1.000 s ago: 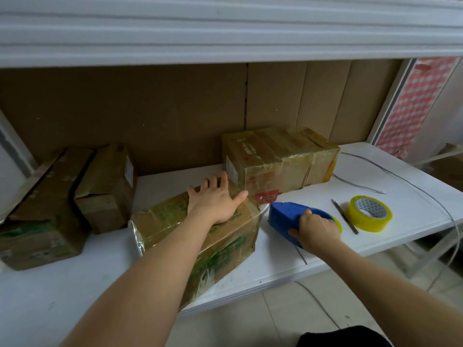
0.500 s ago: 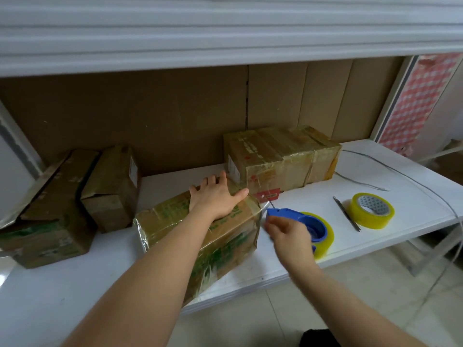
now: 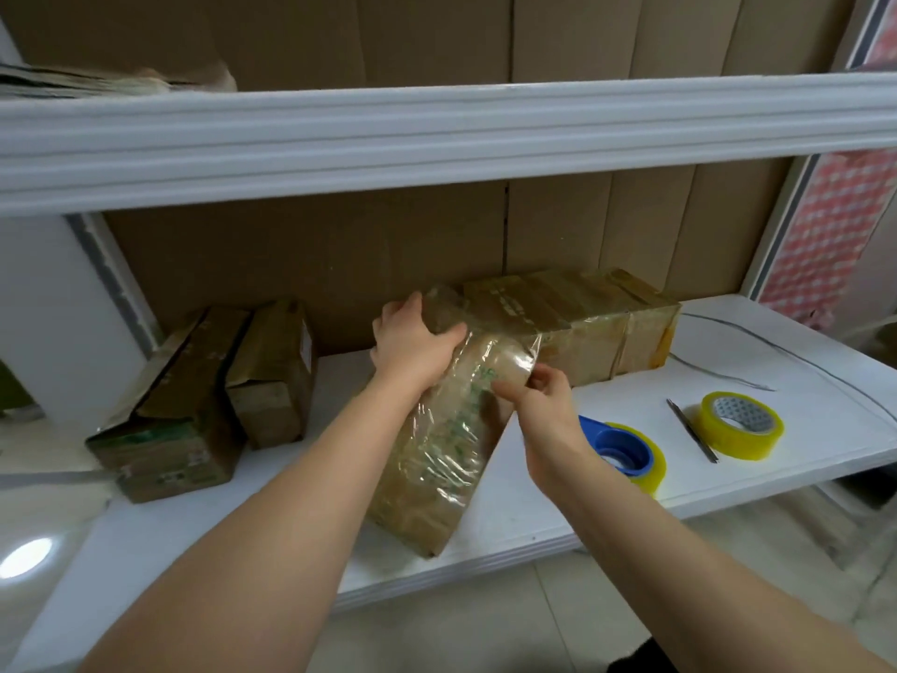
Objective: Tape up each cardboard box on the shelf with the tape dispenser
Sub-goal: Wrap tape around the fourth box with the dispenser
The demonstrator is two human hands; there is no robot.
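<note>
A tape-wrapped cardboard box (image 3: pixel 437 459) stands tilted up on its near end at the middle of the white shelf (image 3: pixel 534 522). My left hand (image 3: pixel 412 340) grips its raised far end. My right hand (image 3: pixel 539 405) pinches the box's right edge, where loose clear tape sticks up. The blue tape dispenser (image 3: pixel 623 451) with a yellow roll lies on the shelf just right of my right wrist, in no hand. Behind stands a taped row of boxes (image 3: pixel 582 327). Two untaped boxes (image 3: pixel 208 395) lie at the left.
A spare yellow tape roll (image 3: pixel 740 425) and a thin dark tool (image 3: pixel 691 429) lie at the right of the shelf. A grey cable (image 3: pixel 776 342) runs along the right rear. An upper shelf edge (image 3: pixel 437 133) crosses overhead. Tiled floor lies below.
My right hand let go of the dispenser, which now lies on the shelf, and moved to the box's edge. My left hand tipped the box up onto its end. The camera tilted up.
</note>
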